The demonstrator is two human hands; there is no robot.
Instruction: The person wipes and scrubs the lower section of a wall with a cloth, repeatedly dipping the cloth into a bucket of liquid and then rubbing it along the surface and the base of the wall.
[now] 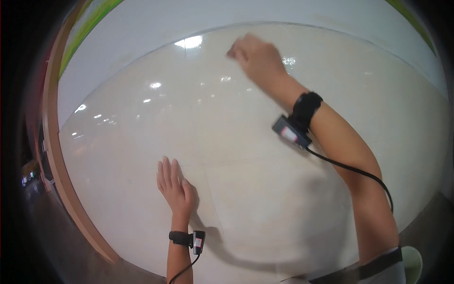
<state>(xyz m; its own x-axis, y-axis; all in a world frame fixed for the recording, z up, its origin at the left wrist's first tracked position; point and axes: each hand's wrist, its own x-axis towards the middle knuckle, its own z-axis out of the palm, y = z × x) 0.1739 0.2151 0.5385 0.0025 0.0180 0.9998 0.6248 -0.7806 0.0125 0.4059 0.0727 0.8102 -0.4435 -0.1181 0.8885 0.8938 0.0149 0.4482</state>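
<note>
My left hand [175,188] lies palm down with straight fingers on a glossy cream tiled surface [230,191], holding nothing. Higher up and to the right, my right hand [257,58] is blurred, its fingers curled inward above the same surface. A small dark patch shows at its fingertips; whether it is a held thing or a shaded finger cannot be told. Each wrist bears a black strap with a small dark device, one on the left wrist [198,242] and one on the right [291,132], each trailing a black cable.
Thin joint lines cross the tiles, which reflect bright lights. A tan edge strip [62,177] bounds the surface at left, with dark floor [85,241] beyond. A pale band [241,10] with green borders runs along the top. A pale green curved object [413,264] is at lower right.
</note>
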